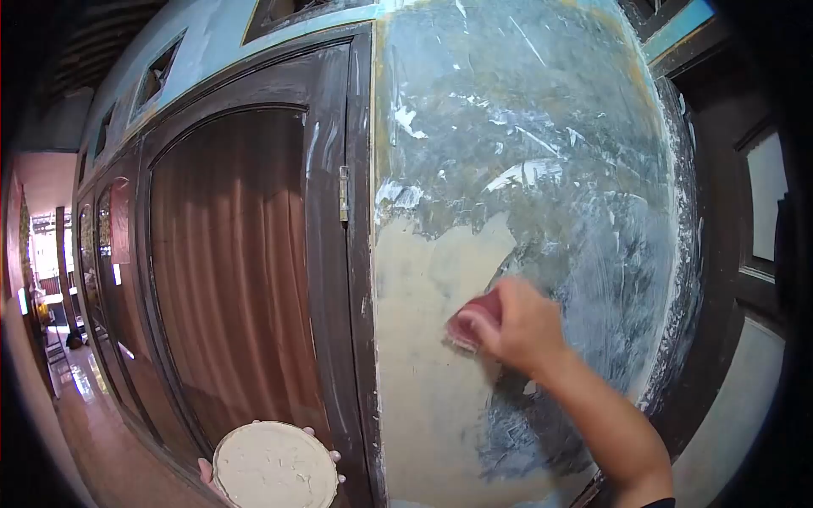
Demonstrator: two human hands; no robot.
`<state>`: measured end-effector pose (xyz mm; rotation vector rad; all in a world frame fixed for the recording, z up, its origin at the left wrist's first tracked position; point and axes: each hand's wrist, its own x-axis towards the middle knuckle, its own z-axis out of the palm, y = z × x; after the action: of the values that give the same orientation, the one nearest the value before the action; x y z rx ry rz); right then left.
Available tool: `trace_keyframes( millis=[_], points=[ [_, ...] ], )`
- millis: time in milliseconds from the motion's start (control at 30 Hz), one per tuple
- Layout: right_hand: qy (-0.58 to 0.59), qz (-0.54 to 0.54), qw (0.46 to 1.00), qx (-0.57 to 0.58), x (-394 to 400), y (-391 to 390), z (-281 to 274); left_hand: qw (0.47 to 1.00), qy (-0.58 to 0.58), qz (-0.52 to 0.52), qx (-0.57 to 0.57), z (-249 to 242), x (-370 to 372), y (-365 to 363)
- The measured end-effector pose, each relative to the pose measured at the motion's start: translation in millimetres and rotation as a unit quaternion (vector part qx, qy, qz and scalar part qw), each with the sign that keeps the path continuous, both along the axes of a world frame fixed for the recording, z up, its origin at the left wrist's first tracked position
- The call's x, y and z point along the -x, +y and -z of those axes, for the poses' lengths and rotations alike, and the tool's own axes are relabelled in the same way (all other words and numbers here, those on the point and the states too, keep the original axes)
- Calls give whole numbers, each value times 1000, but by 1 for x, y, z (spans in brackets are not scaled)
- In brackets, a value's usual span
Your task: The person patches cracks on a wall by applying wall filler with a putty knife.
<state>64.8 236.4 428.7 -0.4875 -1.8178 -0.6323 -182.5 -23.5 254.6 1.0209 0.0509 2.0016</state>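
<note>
My right hand (521, 326) is closed round a dark red scraper (476, 322), its edge against the wall. Smooth cream paste (423, 339) coats the wall's left part around the scraper; bare, scratched grey-blue plaster (593, 254) shows above and to the right. At the lower left, my left hand (206, 471) holds a round container of cream paste (275, 467) from beneath, with fingertips showing at both sides of its rim.
A dark wooden door with a glass pane (233, 254) and a brass hinge (343, 195) stands left of the coated wall. Another dark door frame (720, 212) is at the right. A corridor floor (93, 415) runs back at the far left.
</note>
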Motion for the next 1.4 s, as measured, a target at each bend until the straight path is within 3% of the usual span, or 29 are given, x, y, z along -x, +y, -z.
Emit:
trace_keyframes(
  millis=[33, 100, 167, 233, 333, 400, 433, 467, 500, 567, 633, 700, 800, 867, 900, 933, 967, 1033, 1100, 1167, 1200, 1233, 1300, 1333, 1367, 1400],
  points=[
    [-63, 17, 998, -3, 8, 2, 14, 1000, 3, 4, 5, -2, -2, 0],
    [-66, 42, 997, -7, 7, 9, 8, 999, -36, 16, 11, -4, -11, 0],
    [86, 94, 992, -7, -12, 23, -36, 998, -51, 42, -1, -3, -14, 0],
    [243, 74, 965, 57, -45, 27, -82, 998, -57, 37, -4, 1, -14, 0],
    [261, 30, 963, 53, -62, 31, -87, 998, -55, 38, -18, 3, -14, 0],
    [137, 30, 987, 81, -42, 12, -47, 998, -38, 36, -24, 6, -14, 0],
    [66, -5, 997, 37, -33, 14, -22, 998, -41, 37, -23, 7, -15, -1],
    [-19, 41, 997, 66, -22, 5, 1, 1000, -10, 26, -14, 7, -18, -1],
    [-64, 4, 998, 10, -14, 16, 20, 1000, 20, 15, -5, 6, -21, -1],
    [-74, 50, 996, 25, -12, 23, 15, 997, 81, -11, 15, 1, -26, -2],
    [91, 78, 993, 26, -31, 25, -32, 988, 148, -38, 32, -8, -29, -1],
    [217, 45, 974, 49, -63, 35, -75, 989, 124, -69, 38, -7, -43, 0],
    [265, 10, 963, 53, -82, 36, -81, 981, 110, -159, -5, -2, -49, 9],
    [154, -56, 980, 116, -58, 21, -44, 988, 69, -139, -11, 3, -54, 17],
    [61, -32, 995, 66, -45, 14, -17, 992, 33, -118, -18, 6, -57, 18],
    [-31, -6, 999, 16, -33, 10, 11, 987, -157, -32, -7, -5, -75, 16],
    [-106, 6, 994, -20, -22, 16, 36, 987, -159, -33, -3, -3, -77, 16],
    [-139, 43, 989, -17, -22, 21, 32, 984, 73, -161, -3, -1, -73, 23],
    [-4, 91, 994, 56, -46, 33, -22, 989, 54, -137, -14, 1, -75, 22],
    [191, 58, 973, 116, -83, 40, -79, 995, 8, -95, -37, 8, -75, 18],
    [237, 37, 966, 92, -99, 50, -91, 992, -121, 23, -35, 15, -63, 17],
    [283, 15, 957, 68, -107, 52, -97, 991, -126, 21, -32, 14, -62, 13],
    [204, 0, 974, 101, -89, 34, -72, 991, 116, -65, -32, 9, -62, 7],
    [130, -16, 983, 129, -76, 19, -52, 996, 1, -78, -54, 12, -77, 12],
    [55, -45, 992, 102, -58, 22, -19, 996, -1, -79, -50, 14, -80, 13],
    [-74, 14, 996, -38, -41, 19, 20, 996, -18, -76, -53, 13, -82, 13]
  ],
)
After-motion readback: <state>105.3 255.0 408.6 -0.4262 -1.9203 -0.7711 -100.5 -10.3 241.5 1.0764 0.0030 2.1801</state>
